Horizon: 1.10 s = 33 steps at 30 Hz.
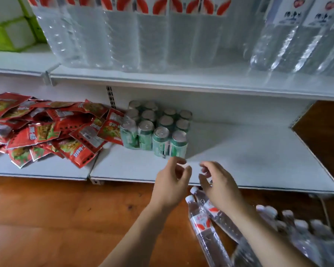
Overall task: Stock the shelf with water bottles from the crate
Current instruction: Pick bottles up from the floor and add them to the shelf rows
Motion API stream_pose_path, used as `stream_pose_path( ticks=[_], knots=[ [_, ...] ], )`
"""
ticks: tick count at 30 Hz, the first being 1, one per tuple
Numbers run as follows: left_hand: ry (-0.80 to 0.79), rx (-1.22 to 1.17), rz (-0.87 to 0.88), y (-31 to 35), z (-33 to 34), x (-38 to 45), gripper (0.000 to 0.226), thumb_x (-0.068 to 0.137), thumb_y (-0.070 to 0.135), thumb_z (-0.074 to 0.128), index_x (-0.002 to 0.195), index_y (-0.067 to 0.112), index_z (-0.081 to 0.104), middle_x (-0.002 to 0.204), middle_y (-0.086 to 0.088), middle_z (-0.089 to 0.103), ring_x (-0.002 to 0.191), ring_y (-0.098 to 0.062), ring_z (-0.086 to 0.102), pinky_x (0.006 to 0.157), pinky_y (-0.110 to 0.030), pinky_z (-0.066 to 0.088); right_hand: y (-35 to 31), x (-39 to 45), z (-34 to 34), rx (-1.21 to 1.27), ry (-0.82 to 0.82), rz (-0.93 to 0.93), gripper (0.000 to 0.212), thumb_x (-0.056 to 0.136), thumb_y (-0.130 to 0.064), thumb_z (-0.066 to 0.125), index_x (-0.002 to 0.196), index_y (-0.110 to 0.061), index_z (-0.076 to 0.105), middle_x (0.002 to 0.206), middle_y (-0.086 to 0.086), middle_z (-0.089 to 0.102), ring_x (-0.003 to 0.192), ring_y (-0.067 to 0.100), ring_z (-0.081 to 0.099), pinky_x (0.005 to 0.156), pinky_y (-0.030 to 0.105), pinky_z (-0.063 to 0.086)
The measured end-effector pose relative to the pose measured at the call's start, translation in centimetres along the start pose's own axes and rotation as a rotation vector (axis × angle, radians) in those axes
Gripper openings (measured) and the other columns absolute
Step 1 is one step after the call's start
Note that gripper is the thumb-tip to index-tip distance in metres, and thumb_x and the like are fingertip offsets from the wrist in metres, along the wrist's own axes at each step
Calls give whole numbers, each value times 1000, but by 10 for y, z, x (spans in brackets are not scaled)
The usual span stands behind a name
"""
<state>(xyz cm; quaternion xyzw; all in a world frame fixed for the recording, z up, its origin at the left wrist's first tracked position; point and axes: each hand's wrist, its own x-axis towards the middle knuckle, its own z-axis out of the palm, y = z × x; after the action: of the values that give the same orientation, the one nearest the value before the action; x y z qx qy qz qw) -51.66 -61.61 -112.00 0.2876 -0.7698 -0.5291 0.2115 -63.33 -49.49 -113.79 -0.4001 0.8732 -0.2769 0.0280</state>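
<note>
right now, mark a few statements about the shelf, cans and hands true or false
1. Both hands hold nothing. True: the left hand and right hand are open above the lower shelf.
2. The green cans stand on the floor. False: they stand on the lower shelf.
3. The red snack packets lie left of the cans. True.
4. The upper shelf has no bottles. False: tall water bottles line it.

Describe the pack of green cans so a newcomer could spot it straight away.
Start at the white lower shelf, just above the wooden floor. The pack of green cans stands left of its bare stretch, beside a heap of red snack packets. Silver tops and upright green bodies set it apart from those flat packets.
</note>
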Motion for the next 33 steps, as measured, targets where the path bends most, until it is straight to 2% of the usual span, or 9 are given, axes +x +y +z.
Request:
stream_pose_path(
  ticks=[3, 6, 9, 11, 14, 20, 24, 27, 33],
  knots=[
    [-239, 82, -248, -45, 33, -18, 22, 97, 39, 59, 112, 24, 62, 98, 7, 71, 81, -1, 66, 74, -23, 54, 31, -29, 17, -3, -241, 181, 30, 95, -32, 64, 124, -24, 61, 117, -9, 69, 106, 13, 65, 87, 29, 52],
    [-378, 60, -416, -67, 55, -34, 30, 99, 47, 53, 111, 20, 61, 106, 4, 68, 95, -11, 66, 83, -35, 58, 51, -51, 35, -127, -449, 295, 25, 91, -31, 63, 116, -29, 63, 111, -7, 71, 98, 15, 68, 78, 28, 53],
    [-442, -98, -597, -76, 66, -42, 25, 103, 45, 46, 112, 24, 57, 111, -2, 66, 93, -18, 62, 70, -30, 52, 70, -66, 58, -334, -567, 334, 28, 89, -40, 61, 116, -32, 60, 104, -10, 66, 95, 14, 66, 80, 27, 53],
    [-460, -105, -666, -89, 75, -44, 31, 105, 38, 45, 126, 18, 56, 121, -5, 63, 99, -21, 63, 72, -30, 53, 76, -72, 71, -308, -689, 331, 40, 93, -36, 63, 130, -30, 50, 106, -12, 61, 96, 10, 62, 84, 22, 48],
    [-468, -71, -725, -102, 89, -48, 30, 103, 27, 48, 128, 14, 58, 119, -1, 63, 110, -27, 65, 93, -39, 57, 74, -74, 75, -134, -868, 466, 81, 95, -27, 63, 157, -22, 10, 127, -3, 59, 100, 11, 58, 89, 26, 49],
    [-429, -33, -796, -117, 92, -57, 35, 100, 31, 52, 132, 18, 52, 113, -7, 65, 95, -22, 67, 71, -31, 54, 68, -74, 79, 42, -871, 509, 108, 79, -41, 79, 154, -34, 1, 131, -5, 61, 110, 17, 63, 97, 38, 51],
    [-408, -63, -773, -126, 82, -60, 43, 97, 27, 61, 137, 16, 48, 110, -3, 66, 91, -17, 66, 65, -23, 54, 61, -77, 82, 96, -851, 473, 97, 75, -40, 82, 148, -36, 17, 130, -10, 60, 112, 13, 62, 100, 39, 50],
    [-380, -98, -768, -131, 72, -65, 58, 87, 32, 75, 135, 17, 47, 114, -2, 68, 89, -13, 67, 55, -16, 49, 54, -77, 80, 96, -857, 442, 99, 78, -41, 80, 151, -38, 13, 140, -9, 54, 123, 16, 57, 103, 36, 48],
    [-437, -56, -569, -126, 40, -66, 56, 83, 46, 77, 131, 24, 58, 110, 6, 70, 90, -8, 67, 66, -15, 52, 42, -72, 62, 147, -877, 380, 98, 68, -39, 86, 143, -46, 23, 130, -15, 58, 116, 12, 59, 98, 37, 51]
  ],
)
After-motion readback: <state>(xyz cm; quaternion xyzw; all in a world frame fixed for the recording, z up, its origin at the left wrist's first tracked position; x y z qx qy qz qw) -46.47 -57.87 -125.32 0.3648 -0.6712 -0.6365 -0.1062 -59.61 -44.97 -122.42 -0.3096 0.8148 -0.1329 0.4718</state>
